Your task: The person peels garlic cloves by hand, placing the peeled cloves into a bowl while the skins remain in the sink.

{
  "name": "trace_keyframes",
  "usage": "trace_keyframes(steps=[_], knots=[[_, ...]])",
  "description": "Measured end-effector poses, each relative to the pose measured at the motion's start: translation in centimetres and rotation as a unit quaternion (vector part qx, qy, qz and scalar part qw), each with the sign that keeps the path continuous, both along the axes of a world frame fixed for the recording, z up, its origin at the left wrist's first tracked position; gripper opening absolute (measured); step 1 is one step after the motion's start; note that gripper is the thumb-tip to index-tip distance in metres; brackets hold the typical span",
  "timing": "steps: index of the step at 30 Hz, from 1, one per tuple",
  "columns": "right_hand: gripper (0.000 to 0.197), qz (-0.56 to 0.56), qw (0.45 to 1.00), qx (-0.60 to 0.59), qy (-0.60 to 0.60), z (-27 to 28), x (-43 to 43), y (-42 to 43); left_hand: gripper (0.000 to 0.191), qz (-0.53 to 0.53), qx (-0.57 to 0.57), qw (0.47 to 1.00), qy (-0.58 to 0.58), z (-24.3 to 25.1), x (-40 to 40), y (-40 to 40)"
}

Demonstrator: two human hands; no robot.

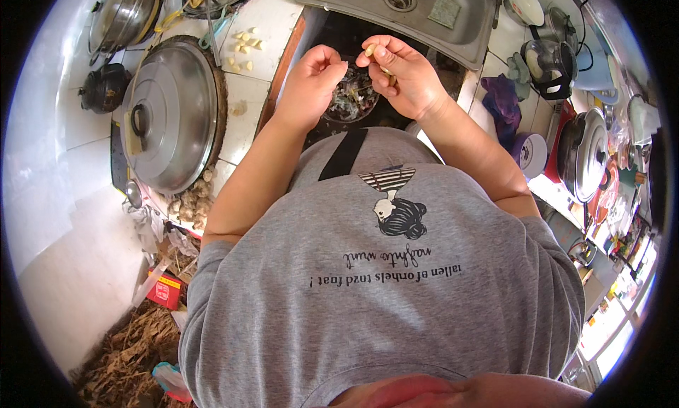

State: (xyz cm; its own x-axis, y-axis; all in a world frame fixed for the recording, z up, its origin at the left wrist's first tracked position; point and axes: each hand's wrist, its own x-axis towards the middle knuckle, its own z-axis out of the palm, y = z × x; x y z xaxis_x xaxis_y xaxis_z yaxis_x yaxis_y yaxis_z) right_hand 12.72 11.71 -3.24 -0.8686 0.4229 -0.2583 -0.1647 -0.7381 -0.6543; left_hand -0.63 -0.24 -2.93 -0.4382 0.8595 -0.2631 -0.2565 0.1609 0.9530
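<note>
My right hand (pixel 401 71) is closed on several pale garlic cloves (pixel 370 50); one clove sits between thumb and index finger, others lie under the curled fingers. A short gap away, my left hand (pixel 313 84) has its thumb and fingertips pressed together; whether something tiny is pinched there cannot be told. Below both hands is a round bin (pixel 353 98) holding scraps and peelings. Several peeled garlic cloves (pixel 245 42) lie on the white tiled counter to the left. Unpeeled garlic bulbs (pixel 193 204) are heaped near the large lidded pot.
A steel sink (pixel 461 10) with a green scouring pad (pixel 444 12) lies ahead. A large metal lid (pixel 172 116) covers much of the left counter. To the right are a purple cloth (pixel 501 105), a round scale (pixel 530 153) and a lidded pan (pixel 589 156).
</note>
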Motion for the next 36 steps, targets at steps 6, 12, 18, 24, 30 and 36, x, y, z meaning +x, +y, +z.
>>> trace_keyframes(steps=[6,12,18,24,30,36], knots=[[0.010,0.033,0.999,-0.035,0.000,-0.7,-0.9,0.0,0.020,-0.035,-0.027,0.999,0.002,0.5,-0.6,-0.1],[0.013,0.066,0.997,-0.043,0.003,-0.6,-2.7,0.1,0.035,-0.035,-0.016,0.989,-0.141,0.5,-1.3,-0.2],[0.015,0.084,0.995,0.059,0.007,-0.5,-4.6,0.6,0.024,-0.010,0.013,0.984,-0.177,1.1,-2.8,-0.3],[0.013,0.060,0.984,0.159,0.049,-0.4,-6.2,1.6,0.018,0.002,0.092,0.990,-0.108,1.7,-3.7,0.6],[0.010,0.055,0.989,0.067,0.123,0.2,-7.3,2.1,0.010,-0.047,0.128,0.984,-0.112,2.5,-5.1,1.7],[0.010,0.049,0.994,0.009,0.099,0.9,-7.4,2.6,0.007,-0.067,0.104,0.992,-0.031,3.9,-5.3,2.7]])
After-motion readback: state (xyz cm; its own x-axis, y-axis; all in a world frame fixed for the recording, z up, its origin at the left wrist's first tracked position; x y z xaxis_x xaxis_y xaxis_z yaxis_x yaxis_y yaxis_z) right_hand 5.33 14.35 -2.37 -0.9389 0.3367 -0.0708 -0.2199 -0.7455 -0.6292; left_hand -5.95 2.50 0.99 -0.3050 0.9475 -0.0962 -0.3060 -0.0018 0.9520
